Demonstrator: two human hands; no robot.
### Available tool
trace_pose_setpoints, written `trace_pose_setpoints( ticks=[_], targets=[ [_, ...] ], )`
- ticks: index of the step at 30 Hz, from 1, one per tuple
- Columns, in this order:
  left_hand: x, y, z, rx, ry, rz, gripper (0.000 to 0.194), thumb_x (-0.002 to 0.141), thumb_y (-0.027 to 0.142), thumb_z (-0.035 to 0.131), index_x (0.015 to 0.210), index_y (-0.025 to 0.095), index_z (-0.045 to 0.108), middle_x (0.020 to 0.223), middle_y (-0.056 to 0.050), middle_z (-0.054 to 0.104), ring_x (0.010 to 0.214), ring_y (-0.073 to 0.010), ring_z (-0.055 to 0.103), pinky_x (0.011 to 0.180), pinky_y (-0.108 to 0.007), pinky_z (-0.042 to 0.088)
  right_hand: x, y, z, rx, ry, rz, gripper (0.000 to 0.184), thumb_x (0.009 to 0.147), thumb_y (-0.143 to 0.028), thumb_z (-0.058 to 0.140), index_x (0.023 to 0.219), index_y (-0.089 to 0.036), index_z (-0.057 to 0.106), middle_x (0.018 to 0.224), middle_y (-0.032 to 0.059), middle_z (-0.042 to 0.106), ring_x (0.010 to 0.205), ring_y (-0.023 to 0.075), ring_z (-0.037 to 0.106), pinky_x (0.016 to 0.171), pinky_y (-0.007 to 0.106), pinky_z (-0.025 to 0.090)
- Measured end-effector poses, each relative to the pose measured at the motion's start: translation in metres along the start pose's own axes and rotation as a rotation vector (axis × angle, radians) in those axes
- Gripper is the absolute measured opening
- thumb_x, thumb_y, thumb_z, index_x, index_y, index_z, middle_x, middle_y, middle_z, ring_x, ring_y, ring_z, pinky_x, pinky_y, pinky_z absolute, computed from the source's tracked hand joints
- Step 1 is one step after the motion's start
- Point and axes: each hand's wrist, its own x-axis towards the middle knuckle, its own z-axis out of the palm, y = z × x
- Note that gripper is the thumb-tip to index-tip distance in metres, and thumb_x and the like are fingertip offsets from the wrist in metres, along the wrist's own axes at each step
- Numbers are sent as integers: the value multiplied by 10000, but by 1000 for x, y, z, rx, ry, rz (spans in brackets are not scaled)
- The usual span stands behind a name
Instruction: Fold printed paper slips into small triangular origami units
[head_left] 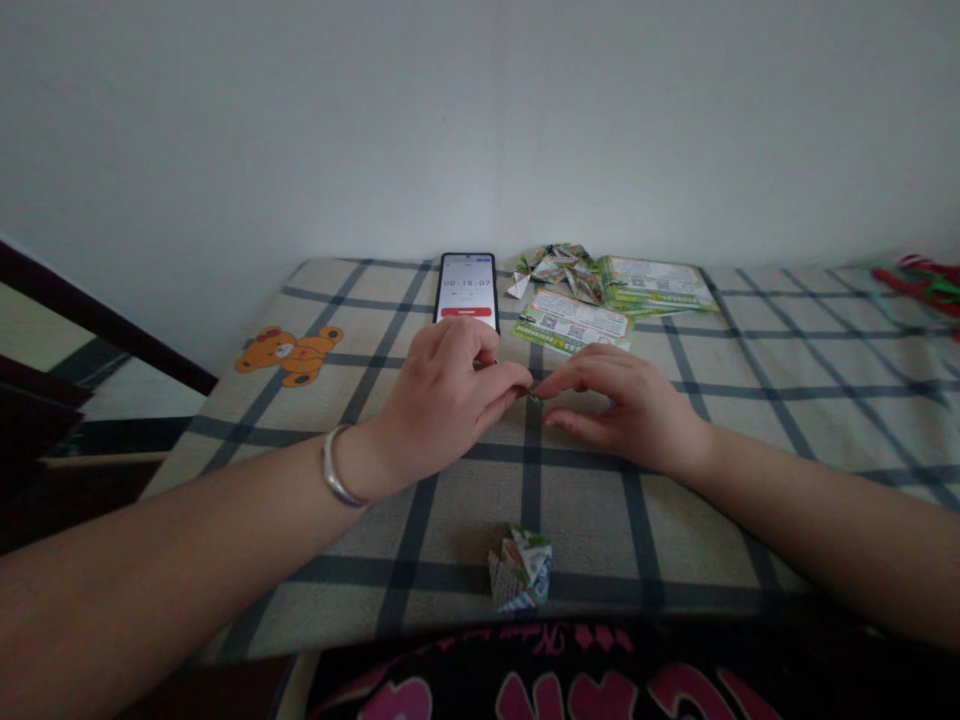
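My left hand [450, 395] is closed in a pinch, thumb pressed against the fingers, on a small piece of folded paper [535, 398]. Most of that piece is hidden by the fingers. From the other side my right hand [626, 405] meets it, the index fingertip and thumb curved in around its edge. Closer to the table's front edge sits a folded paper module [520, 568], printed in green, white and orange. A silver bangle [339, 468] is on my left wrist.
Behind my hands lie a phone [466, 285] with a running timer, a flat printed leaflet [574, 320], a stack of leaflets [660, 283] and several joined folded papers [559, 270]. A checked cloth [337, 550] covers the table, with a bear picture [291, 355] at left. A wall [480, 130] stands behind.
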Motion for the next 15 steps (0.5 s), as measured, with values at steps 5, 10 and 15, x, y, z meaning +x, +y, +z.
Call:
trace_pose_setpoints(
  ticks=[5,10,15],
  targets=[
    [0,3,-1,-29,49,71,89,851,184,625,880,221,701,899,-35,444,878,-184,447,769,-315,409,0,-1,1,-56,41,-33,149,849,-295,667,964,-202,678,883,32,704,872,178,623,775,306,509],
    [-1,2,-2,-6,75,64,65,852,255,656,885,256,712,969,-44,504,947,-207,481,834,-362,409,1,-2,1,-53,108,-29,100,816,-180,658,913,-190,681,849,36,692,866,181,609,785,314,513],
    [1,0,-3,-85,2,64,72,873,279,638,899,238,692,1045,-40,620,1002,-213,540,892,-386,419,3,-2,1,62,96,39,102,805,-115,633,879,-173,674,854,39,697,860,172,604,799,319,501]
  ],
)
